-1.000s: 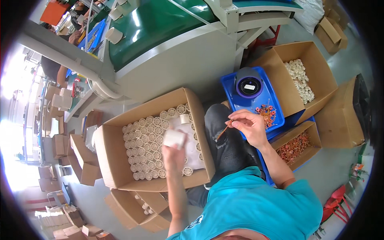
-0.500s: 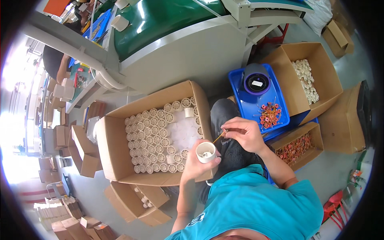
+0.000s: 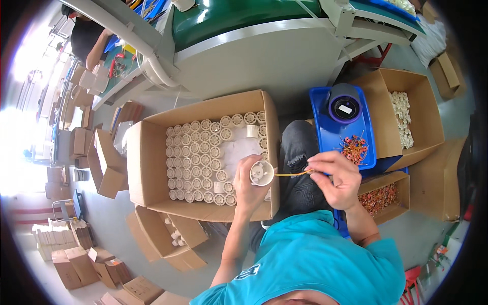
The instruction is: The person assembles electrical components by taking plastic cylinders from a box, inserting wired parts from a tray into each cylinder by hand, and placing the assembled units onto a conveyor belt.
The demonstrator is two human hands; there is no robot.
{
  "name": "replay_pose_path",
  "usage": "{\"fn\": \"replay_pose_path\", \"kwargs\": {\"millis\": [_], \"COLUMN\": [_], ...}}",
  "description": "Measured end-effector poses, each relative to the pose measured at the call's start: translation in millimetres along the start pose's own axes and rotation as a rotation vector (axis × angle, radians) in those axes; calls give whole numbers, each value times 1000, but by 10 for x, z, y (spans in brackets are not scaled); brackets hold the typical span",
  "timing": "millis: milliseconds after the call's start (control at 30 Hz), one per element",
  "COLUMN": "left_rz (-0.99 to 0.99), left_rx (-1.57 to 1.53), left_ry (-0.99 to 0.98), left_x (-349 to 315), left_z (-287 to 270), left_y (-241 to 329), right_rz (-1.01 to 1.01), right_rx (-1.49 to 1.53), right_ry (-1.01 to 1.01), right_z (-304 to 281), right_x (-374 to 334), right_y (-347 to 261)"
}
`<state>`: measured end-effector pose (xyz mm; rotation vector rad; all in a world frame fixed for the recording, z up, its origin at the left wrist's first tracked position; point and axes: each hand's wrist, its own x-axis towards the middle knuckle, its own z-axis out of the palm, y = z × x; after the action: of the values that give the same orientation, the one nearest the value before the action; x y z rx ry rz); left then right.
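Observation:
My left hand [image 3: 246, 192] is wrapped round a white plastic cup-shaped housing [image 3: 261, 173], its mouth turned up and small white parts showing inside. A thin yellow-orange wire [image 3: 291, 175] runs nearly straight from the housing's right side to my right hand [image 3: 336, 180]. The thumb and fingers of that hand pinch the wire's far end; whatever sits at the tip is mostly covered. Left of the housing, a large cardboard box [image 3: 143, 168] holds rows of similar white cylinders [image 3: 195, 152]. Beyond my right hand, a pile of red-ended wires [image 3: 354, 149] lies on a blue tray [image 3: 328, 145].
A dark, purple-rimmed cylinder [image 3: 345, 104] stands on the tray. At right are a box of white parts [image 3: 401, 119] and a narrower box of red wired parts [image 3: 378, 199]. A green-belted machine [image 3: 244, 15] runs across the far side. Another person [image 3: 89, 38] is at far left.
My right hand has moved right and slightly down, away from the housing, and more wire now spans the gap. The housing is turned more toward the view; the view itself has shifted.

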<state>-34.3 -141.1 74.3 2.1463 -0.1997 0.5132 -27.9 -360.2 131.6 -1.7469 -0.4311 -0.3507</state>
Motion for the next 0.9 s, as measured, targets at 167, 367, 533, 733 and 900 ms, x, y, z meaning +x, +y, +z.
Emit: {"fn": "replay_pose_path", "kwargs": {"millis": [167,367,533,733,900], "left_rz": [70,101,134,147,116], "left_rx": [4,23,49,112,131], "left_ry": [14,15,-6,-87,-99], "left_x": [19,0,-12,30,19], "left_z": [24,37,44,59,117], "left_y": [18,-7,-32,58,85], "right_rz": [-29,-39,-48,-113,-205], "right_rx": [-14,-41,-123,-129,-250], "right_ry": [-45,-93,-130,-137,-107], "right_z": [162,215,247,417,544], "right_x": [-11,-20,1,13,19], "right_y": [-16,3,-50,9,106]}}
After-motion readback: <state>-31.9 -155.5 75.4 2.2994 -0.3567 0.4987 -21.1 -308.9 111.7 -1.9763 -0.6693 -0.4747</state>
